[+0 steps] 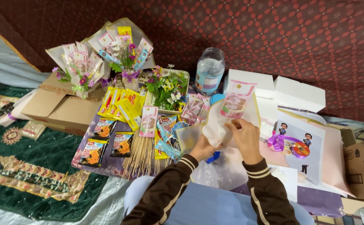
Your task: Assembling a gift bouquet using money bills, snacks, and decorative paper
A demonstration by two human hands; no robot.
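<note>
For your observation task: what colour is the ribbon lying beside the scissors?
Purple ribbon, seen clearest in the head view.

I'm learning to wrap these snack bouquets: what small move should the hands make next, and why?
Probably fold the cream wrapping sheet closer around the pink packet. Both the left hand and the right hand pinch the sheet below the packet, and its edges flare loose.

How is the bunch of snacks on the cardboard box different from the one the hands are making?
The finished bouquet stands on the cardboard box with many packets, flowers and a ribbon bow. The unfinished bouquet, held by the left hand and right hand, shows few packets and no bow. Both have pale wrapping paper.
</note>
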